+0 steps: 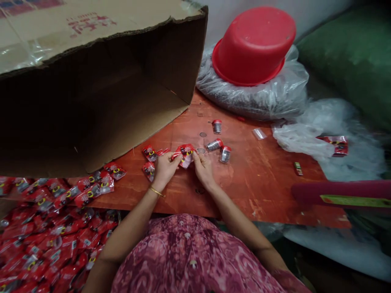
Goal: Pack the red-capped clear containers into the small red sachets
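Between my two hands is a small red printed packet (187, 150), held up just above the red tabletop. My left hand (166, 167) pinches its left edge, and a gold bangle circles that wrist. The fingers of my right hand (203, 169) close on the packet's right edge. Beside my left hand lie a few similar red packets (149, 153), partly hidden by the fingers. To the right of my hands are small clear jars with red lids and dark contents: one upright jar (217, 127), one lying jar (214, 145) and one nearer jar (225, 154).
A large open cardboard box (171, 95) lies on its side at the left. Below it spreads a heap of red packets (51, 244). An upturned red tub (256, 44) rests on a plastic-wrapped bundle (259, 99). Crumpled clear plastic (293, 138) lies at the right.
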A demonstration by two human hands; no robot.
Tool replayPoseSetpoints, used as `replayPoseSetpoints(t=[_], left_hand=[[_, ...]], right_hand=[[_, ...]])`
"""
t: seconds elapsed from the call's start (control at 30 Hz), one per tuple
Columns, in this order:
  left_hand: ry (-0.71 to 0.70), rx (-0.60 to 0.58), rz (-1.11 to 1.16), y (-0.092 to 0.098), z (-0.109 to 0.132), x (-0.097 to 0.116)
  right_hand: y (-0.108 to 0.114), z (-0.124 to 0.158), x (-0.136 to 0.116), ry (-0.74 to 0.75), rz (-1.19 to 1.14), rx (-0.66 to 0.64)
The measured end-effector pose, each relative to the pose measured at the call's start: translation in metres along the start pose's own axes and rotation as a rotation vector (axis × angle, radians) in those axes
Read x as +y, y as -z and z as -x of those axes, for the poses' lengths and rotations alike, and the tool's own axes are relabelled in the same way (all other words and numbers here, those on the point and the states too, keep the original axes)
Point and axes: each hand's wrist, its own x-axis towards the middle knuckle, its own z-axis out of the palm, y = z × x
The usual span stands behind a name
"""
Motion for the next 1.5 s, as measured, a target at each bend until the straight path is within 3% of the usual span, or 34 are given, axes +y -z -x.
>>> replayPoseSetpoints(t=[0.17, 0.27, 0.37, 0.47, 0.53, 0.67, 0.73, 0.83, 1.0, 1.1, 1.37, 1.5], left_hand=[[-0.222, -0.083, -0.722, 0.004, -0.006, 0.006], [-0.249, -0.082, -0.839, 0.001, -0.004, 0.014], [-0.265, 0.078, -0.828, 0.001, 0.001, 0.018], [-0.341, 0.25, -0.684, 0.005, 0.007, 0.018], [-0.361, 0.197, -0.466, 0.006, 0.012, 0.016], [-0.11, -0.05, 0.174, -0.01, 0.018, 0.013], [0.014, -0.028, 0.428, -0.019, 0.018, 0.012], [0.121, 0.036, 0.626, -0.025, 0.015, 0.014], [0.297, 0.056, 0.757, -0.015, 0.012, 0.024], [0.38, -0.003, 0.794, -0.012, 0.013, 0.027], [0.458, -0.133, 0.844, -0.008, 0.014, 0.022], [0.458, -0.188, 0.798, -0.012, 0.016, 0.021]], right_hand=[[0.016, -0.008, -0.004, -0.021, -0.018, 0.066], [0.018, -0.006, -0.009, 0.043, -0.029, 0.091], [0.017, -0.002, -0.012, 0.069, -0.022, 0.145], [0.015, 0.0, -0.012, 0.054, -0.041, 0.168], [0.012, 0.001, -0.013, 0.03, -0.069, 0.151], [0.0, 0.006, -0.012, 0.061, -0.087, 0.064], [-0.003, 0.01, -0.011, 0.099, -0.052, 0.021], [0.007, 0.007, -0.01, 0.119, 0.122, -0.003], [0.04, -0.024, -0.012, 0.06, 0.815, 0.246], [0.05, -0.04, -0.007, 0.006, 1.11, 0.294], [0.074, -0.032, 0.012, 0.057, 1.331, 0.2], [0.075, -0.039, 0.013, 0.086, 1.347, 0.243]])
